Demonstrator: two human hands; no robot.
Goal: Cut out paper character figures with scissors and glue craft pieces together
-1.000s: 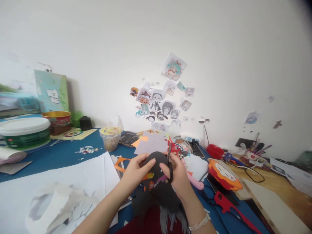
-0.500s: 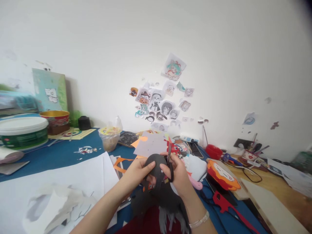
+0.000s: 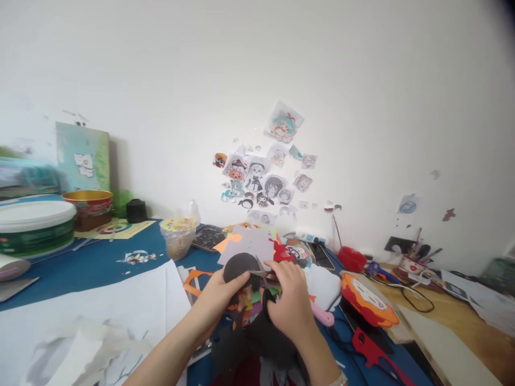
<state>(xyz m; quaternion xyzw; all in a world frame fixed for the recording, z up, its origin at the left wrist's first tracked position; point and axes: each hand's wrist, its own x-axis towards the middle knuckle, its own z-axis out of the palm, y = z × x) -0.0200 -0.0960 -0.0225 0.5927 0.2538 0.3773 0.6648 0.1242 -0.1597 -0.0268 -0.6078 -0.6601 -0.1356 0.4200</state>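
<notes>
A rounded piece of black paper (image 3: 240, 266) is pinched between the thumb and fingers of my left hand (image 3: 227, 292). My right hand (image 3: 287, 292) is closed around scissors (image 3: 260, 272), whose parted blades point left at the black paper's right edge. The black handle loop shows beneath my right fingers. Colourful paper scraps (image 3: 253, 308) lie below both hands, and more dark paper (image 3: 237, 348) spreads nearer to me. Behind the hands lies a grey sheet (image 3: 247, 244).
White paper (image 3: 132, 300) covers the left front of the blue table. A lidded tub (image 3: 34, 228), a red tin (image 3: 88, 209) and a plastic cup (image 3: 177, 238) stand farther back. On the right are an orange cutout (image 3: 368, 300) and a red cutout (image 3: 372, 348).
The scissors have swung from upright to pointing left, with their blades now at the black paper. My right hand has turned over, and the view has tilted slightly up.
</notes>
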